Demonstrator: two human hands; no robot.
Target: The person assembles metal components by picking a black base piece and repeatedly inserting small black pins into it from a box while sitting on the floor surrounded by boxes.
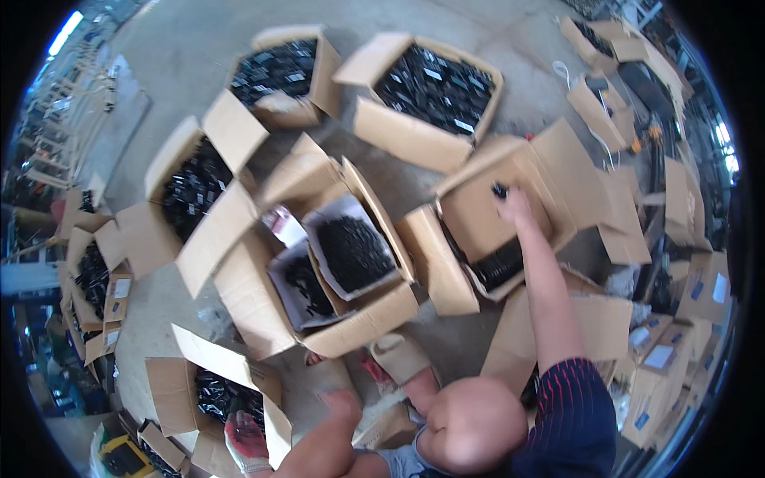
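Observation:
My right hand (515, 207) is bare and closed on a small black part (500, 190). It is held over an open cardboard box (458, 279) on the right, which has a flat cardboard sheet (476, 219) inside and a row of black parts (498, 267) along its near side. My left hand (246, 443), in a red and white glove, is at a lower-left box (171, 381) of shiny black packets (223, 396). Its fingers look stretched out, though blurred. Between my hands, a larger box (253, 307) holds two lined inner boxes of small black parts (352, 251).
Two open boxes of packed black packets, one left (327, 80) and one right (454, 149), stand at the far side. Another packet-filled box (171, 159) sits left. Stacked cartons (677, 358) line the right. My sandalled feet (398, 358) are on the concrete floor near the middle box.

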